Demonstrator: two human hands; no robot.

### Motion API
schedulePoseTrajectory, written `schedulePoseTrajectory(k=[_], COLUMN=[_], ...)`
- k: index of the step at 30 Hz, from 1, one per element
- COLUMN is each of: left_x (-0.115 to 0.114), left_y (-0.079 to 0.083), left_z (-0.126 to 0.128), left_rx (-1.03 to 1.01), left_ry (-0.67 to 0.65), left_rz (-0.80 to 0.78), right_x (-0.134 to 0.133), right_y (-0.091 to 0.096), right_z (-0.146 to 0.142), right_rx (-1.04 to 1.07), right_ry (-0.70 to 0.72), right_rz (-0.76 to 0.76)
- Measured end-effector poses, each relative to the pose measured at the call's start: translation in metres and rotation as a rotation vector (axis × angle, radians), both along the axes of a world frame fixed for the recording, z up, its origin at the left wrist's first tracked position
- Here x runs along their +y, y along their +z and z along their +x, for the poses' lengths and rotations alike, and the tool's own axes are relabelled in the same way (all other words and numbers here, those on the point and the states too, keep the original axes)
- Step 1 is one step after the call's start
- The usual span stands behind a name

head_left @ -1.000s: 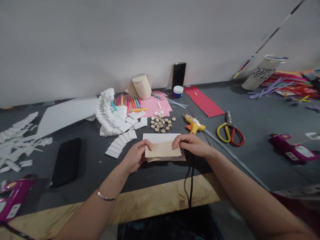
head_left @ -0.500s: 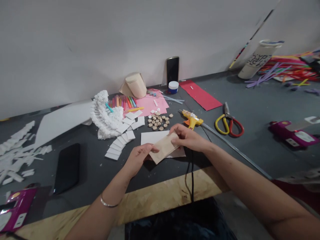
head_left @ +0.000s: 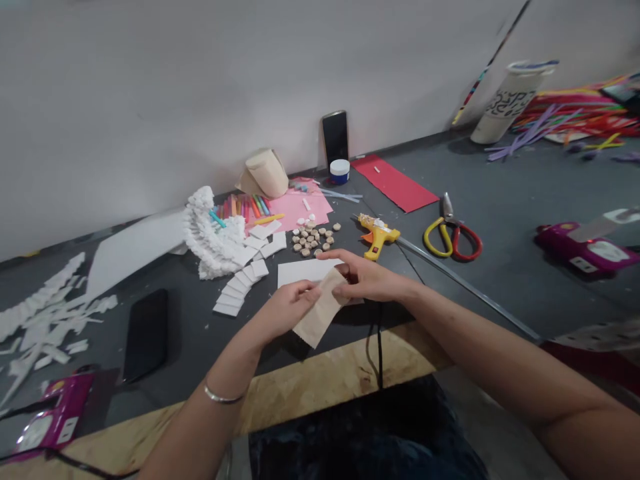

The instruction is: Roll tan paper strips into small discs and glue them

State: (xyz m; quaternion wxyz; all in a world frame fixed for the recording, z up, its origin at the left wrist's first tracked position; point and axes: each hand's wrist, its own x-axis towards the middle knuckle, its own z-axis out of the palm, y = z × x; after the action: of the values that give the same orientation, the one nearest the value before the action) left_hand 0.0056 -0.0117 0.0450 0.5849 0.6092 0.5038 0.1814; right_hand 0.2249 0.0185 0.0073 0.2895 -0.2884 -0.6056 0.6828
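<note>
A strip of beige paper is held between my two hands, slanting down toward the table's front edge. My left hand pinches its left side with the thumb on top. On the upper right side, my right hand grips the strip between thumb and fingers. Beneath it a white sheet lies on the dark table, partly covered by the hands. Just beyond are several small round beige pieces in a cluster. A yellow glue gun rests to the right of them.
Red-and-yellow-handled scissors and a clear stick lie at right. Overlapping white tiles and a white textured piece sit at left, near a black phone. A beige roll stands behind. A black cord crosses the front edge.
The beige strip has turned steeper, its lower end now nearer the table's front edge. My left hand has shifted up and right, closer to my right hand. The whole view has shifted slightly.
</note>
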Motion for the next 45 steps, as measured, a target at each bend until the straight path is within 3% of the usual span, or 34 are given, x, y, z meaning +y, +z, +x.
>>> schedulePoseTrajectory(k=[2, 5, 9, 13, 20, 24, 39, 45], left_x=[0.000, 0.002, 0.003, 0.005, 0.003, 0.001, 0.002, 0.000], left_y=[-0.002, -0.011, -0.023, -0.028, -0.030, -0.024, -0.031, -0.024], left_z=[0.009, 0.017, 0.021, 0.022, 0.020, 0.022, 0.021, 0.021], left_rx=[0.027, -0.070, -0.144, -0.212, -0.038, 0.022, 0.151, 0.112], left_ry=[-0.027, 0.057, 0.208, 0.302, 0.364, 0.390, 0.357, 0.206], left_rz=[-0.037, -0.118, -0.001, 0.062, 0.287, 0.332, 0.397, 0.320], right_x=[0.000, 0.002, 0.006, 0.008, 0.011, 0.011, 0.010, 0.010], right_y=[-0.001, 0.000, 0.001, -0.002, -0.008, -0.009, -0.007, -0.003], right_z=[0.000, -0.001, 0.000, 0.001, 0.000, 0.000, 0.002, 0.007], right_rx=[-0.018, -0.008, 0.046, 0.062, -0.103, -0.108, -0.074, -0.081], right_ry=[-0.007, -0.071, -0.165, -0.140, -0.104, -0.102, -0.034, -0.068], right_rz=[0.031, 0.077, 0.016, -0.124, -0.037, -0.054, -0.076, -0.023])
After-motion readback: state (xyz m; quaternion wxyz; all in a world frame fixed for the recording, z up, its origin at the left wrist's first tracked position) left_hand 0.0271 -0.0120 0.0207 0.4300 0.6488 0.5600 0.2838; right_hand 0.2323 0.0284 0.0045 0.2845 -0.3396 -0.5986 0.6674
